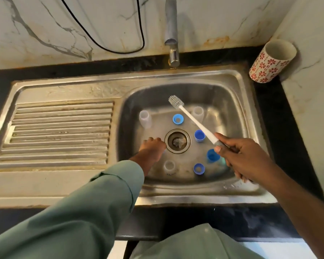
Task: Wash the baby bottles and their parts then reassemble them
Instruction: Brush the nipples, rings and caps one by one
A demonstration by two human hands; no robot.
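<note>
Because the parts lie scattered loose on the floor of the stainless-steel sink basin (232, 101), the likeliest trouble, as I judge it, is a small piece sliding toward the open round drain (177, 140) in the middle once water runs from the grey metal tap (171, 30) on the far wall; something pale already sits in the drain mouth, though I cannot tell what it is. A second risk is the long white bottle brush with a grey ribbed silicone head (192, 119): its shaft crosses above the parts on the right, and a careless swing could knock over an upright piece.

The right hand (245, 159) has its fingers curled round the brush's grey handle end, head pointing far and left. The left hand (152, 145), reaching from a green sleeve (94, 206), is down on the basin floor just left of the drain with fingers bent; a hint of blue shows at its near edge, but I cannot tell whether it grips anything.

The bottles are in pieces and nothing looks reassembled. Three clear plastic bottle bodies stand mouth-up: one far left (145, 119), one far right (198, 113) behind the brush shaft, one near the front (169, 166). Four blue plastic collars and caps ring the drain: a ring with a hole on the far side (178, 119), a cap just right of the drain (199, 135), a deeper cap nearer on the right (212, 155), and another ring near the front (199, 168). The basin looks dull and mostly dry.
</note>
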